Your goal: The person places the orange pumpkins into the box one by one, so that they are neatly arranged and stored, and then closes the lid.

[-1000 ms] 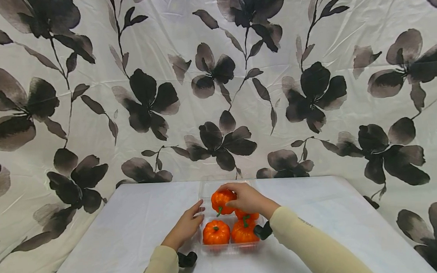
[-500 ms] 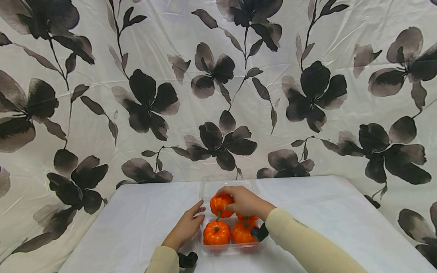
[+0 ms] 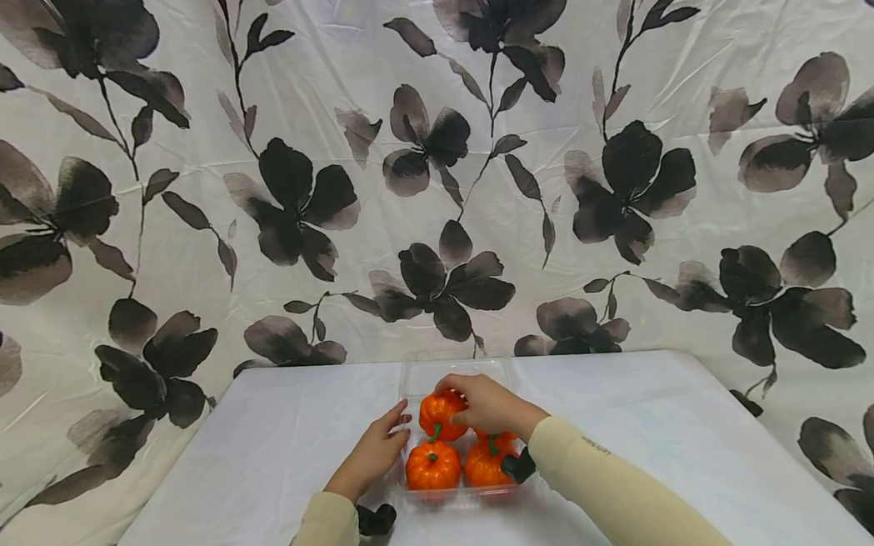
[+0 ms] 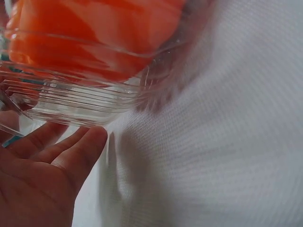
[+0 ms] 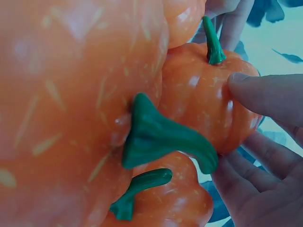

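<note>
My right hand (image 3: 486,404) grips a small orange pumpkin (image 3: 436,415) with a green stem at the back left of a clear plastic container (image 3: 461,494). In the right wrist view the thumb (image 5: 265,97) lies on that pumpkin's side and the other fingers (image 5: 251,179) reach underneath. My left hand (image 3: 373,454), fingers extended, rests at the container's left side; its fingertips (image 4: 97,135) are right at the ridged plastic wall in the left wrist view. Other pumpkins sit in the container: front left (image 3: 432,467), front right (image 3: 485,464), and back right (image 5: 175,198), mostly hidden by my right hand in the head view.
The container's clear lid (image 3: 421,378) is folded back behind it. Everything stands on a white-covered table (image 3: 604,430), its far edge close to a flower-printed cloth (image 3: 431,181). Black wrist devices (image 3: 377,520) sit below both hands.
My right hand has moved slightly left and down with the pumpkin, bringing it lower at the back left of the container. The left hand has stayed in place.
</note>
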### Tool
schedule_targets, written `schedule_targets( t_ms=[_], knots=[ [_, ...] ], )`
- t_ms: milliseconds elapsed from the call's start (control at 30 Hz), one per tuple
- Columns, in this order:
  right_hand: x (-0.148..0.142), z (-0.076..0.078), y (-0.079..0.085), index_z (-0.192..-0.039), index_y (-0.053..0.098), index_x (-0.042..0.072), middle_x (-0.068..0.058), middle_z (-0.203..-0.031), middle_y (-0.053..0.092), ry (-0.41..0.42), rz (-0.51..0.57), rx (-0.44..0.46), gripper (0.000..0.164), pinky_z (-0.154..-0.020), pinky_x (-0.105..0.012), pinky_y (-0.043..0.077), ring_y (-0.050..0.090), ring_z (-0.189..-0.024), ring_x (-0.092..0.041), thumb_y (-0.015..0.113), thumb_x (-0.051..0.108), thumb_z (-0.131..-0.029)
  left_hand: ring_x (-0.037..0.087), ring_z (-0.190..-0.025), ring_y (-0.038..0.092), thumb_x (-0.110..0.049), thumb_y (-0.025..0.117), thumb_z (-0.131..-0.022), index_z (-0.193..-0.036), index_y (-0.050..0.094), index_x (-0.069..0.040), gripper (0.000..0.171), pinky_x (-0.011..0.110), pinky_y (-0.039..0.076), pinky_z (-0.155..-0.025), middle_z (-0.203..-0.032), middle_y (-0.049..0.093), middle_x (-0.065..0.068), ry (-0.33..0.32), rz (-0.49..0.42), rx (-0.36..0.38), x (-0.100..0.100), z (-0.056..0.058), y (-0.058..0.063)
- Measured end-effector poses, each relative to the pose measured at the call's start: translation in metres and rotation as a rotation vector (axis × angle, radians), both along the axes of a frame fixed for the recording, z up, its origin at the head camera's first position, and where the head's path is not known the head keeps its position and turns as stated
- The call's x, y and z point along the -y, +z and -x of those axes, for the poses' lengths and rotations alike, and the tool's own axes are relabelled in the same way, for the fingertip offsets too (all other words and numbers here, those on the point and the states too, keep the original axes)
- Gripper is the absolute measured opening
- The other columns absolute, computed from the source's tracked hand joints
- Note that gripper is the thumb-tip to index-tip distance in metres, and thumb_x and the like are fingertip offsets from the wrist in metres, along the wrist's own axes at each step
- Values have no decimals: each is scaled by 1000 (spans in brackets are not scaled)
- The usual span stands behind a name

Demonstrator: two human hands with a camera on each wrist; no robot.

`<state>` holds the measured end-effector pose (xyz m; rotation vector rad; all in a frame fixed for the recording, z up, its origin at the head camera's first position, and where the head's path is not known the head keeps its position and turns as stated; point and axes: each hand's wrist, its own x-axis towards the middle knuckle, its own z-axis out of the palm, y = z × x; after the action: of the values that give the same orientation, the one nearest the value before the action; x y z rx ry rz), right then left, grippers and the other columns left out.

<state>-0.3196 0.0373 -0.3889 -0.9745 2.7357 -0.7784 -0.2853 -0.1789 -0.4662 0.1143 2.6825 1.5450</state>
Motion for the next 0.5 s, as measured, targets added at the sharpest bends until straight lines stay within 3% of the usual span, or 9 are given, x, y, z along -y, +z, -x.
schedule_targets(
  t_ms=[500],
  knots=[
    [2, -2, -3, -120, 63, 20, -4, -123, 66, -10, 8, 29, 33, -100, -43, 50, 60, -117, -25, 66, 10, -89, 42, -127, 51, -13, 50, -96, -152, 32, -9, 58, 59, 40, -105, -140, 52, 20, -4, -1, -17, 0, -1, 0]
  ],
)
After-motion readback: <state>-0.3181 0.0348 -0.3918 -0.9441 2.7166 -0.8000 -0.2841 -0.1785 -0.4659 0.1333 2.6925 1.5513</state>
